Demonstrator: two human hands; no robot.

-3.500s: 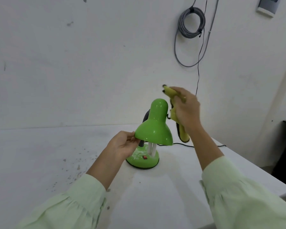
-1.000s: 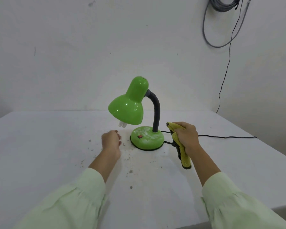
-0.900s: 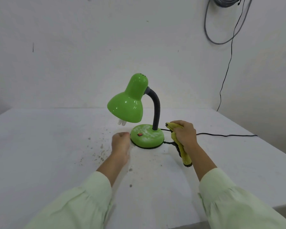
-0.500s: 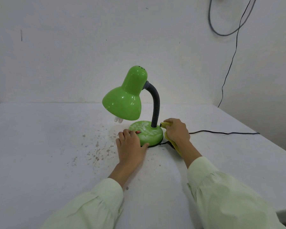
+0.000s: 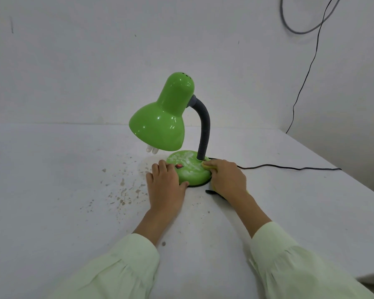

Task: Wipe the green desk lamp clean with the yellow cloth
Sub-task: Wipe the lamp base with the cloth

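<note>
A person in pale green long sleeves [image 5: 125, 266] works with both bare hands at the foot of a glossy green desk lamp [image 5: 160, 124] standing near the middle of a white tabletop [image 5: 52, 180]. The left hand [image 5: 164, 186] lies flat and spread against the left edge of the lamp's round green base [image 5: 191, 169], fingers resting on its rim and the thumb curling along its front, bracing it rather than gripping anything. The right hand [image 5: 227, 178] is curled closed over a yellow cloth [image 5: 206, 167], pressing it against the right side of the base just beside the foot of the grey flexible neck [image 5: 204, 130]; only a small fold of the cloth shows under the fingertips, with a thin yellow edge and a dark trim peeking out below the wrist. White smears streak the top of the base around a small red rocker switch [image 5: 179, 166], which sits between the two hands. The bell-shaped shade tilts down and to the left, and the white tip of a bulb [image 5: 151, 150] pokes out beneath its lower rim. Brown specks [image 5: 121, 186] are scattered over the tabletop to the left of the lamp. A thin black power cord [image 5: 289, 168] runs from behind the base across the table to the right, and a grey cable [image 5: 298, 31] hangs looped on the white wall above.
</note>
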